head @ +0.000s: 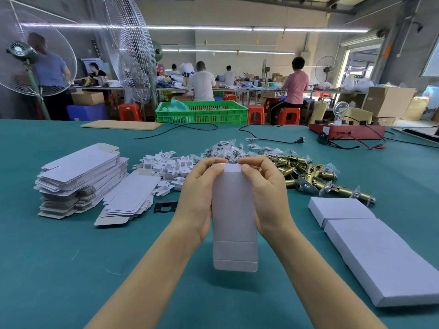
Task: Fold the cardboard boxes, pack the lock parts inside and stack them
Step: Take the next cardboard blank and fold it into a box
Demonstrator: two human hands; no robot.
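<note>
I hold a white cardboard box [234,214] lengthwise above the green table, its near flap hanging open toward me. My left hand [198,198] grips its left side and my right hand [266,198] grips its right side, with the fingers of both curled over the far end. Flat unfolded box blanks [80,179] lie stacked at the left. Brass lock latches [311,174] are heaped to the right of my hands. Small bags of screws [228,148] and white card inserts [166,166] lie behind the box. Folded white boxes [370,243] lie in a row at the right.
A black strike plate [165,206] lies by the blanks. A red test board with a bulb [346,130], black cables [268,138] and a cardboard sheet [122,124] sit at the table's far edge. Behind it stand a green crate [202,112], fans and seated workers.
</note>
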